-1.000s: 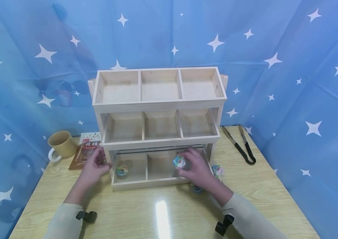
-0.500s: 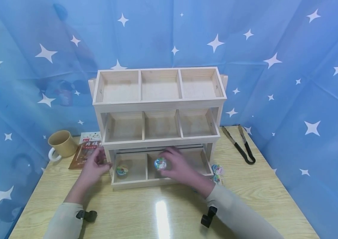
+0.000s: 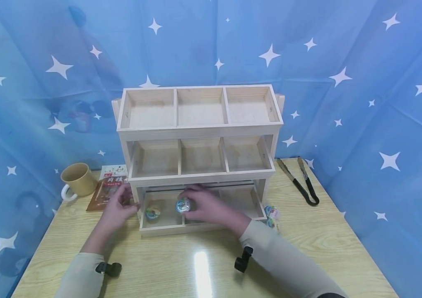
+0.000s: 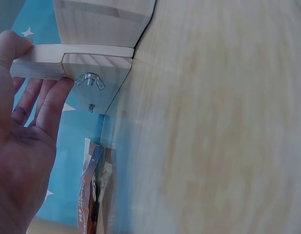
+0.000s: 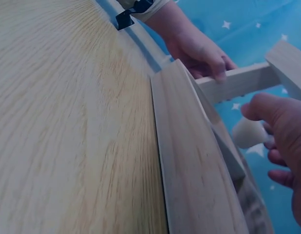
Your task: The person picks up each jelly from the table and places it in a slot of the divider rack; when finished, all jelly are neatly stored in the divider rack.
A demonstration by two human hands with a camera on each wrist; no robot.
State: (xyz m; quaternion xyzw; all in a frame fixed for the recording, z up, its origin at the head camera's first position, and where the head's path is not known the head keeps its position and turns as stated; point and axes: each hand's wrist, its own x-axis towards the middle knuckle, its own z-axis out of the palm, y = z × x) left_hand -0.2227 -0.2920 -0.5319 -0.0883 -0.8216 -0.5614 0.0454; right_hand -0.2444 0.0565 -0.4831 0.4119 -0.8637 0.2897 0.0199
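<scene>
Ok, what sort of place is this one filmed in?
Probably a staged tabletop recording booth: a blue star-patterned curtain hangs behind the wood-grain table and along its sides, a three-tier wooden rack stands on it, and the person wears black wrist cameras.

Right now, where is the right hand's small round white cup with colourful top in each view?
Head: the cup is below and left of centre.
Left wrist: not in it.
Right wrist: the cup is right of centre, slightly low.
Shared landmark: the left hand gripping the pale wooden three-tier rack.

A table [image 3: 158,265] (glossy) bears a rack [image 3: 200,133], mug [image 3: 79,182], packet [image 3: 102,196], tongs [image 3: 301,190] and tubs [image 3: 271,212].
</scene>
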